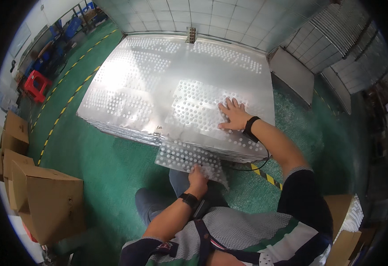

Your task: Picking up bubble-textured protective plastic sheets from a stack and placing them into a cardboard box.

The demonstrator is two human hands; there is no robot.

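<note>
My left hand (pixel 197 181) pinches the lower edge of a clear sheet of round dots (pixel 183 156), which hangs tilted at the near edge of a large silvery panel stack (pixel 158 88). On top of the stack, my right hand (pixel 235 116) lies with its fingers spread over another dotted sheet (pixel 194 104). The palm's contact with that sheet is hidden. More patches of round dots (pixel 118 104) cover the left and far parts of the top panel. Glare washes out some of them.
A grid-lined wall of panels (pixel 229 20) rises behind the stack. Cardboard boxes (pixel 52 204) stand at the left, another box (pixel 340 213) at the lower right. A red stool (pixel 36 86) is far left. A thin black cable (pixel 251 169) runs from my right wristband along the stack's near edge.
</note>
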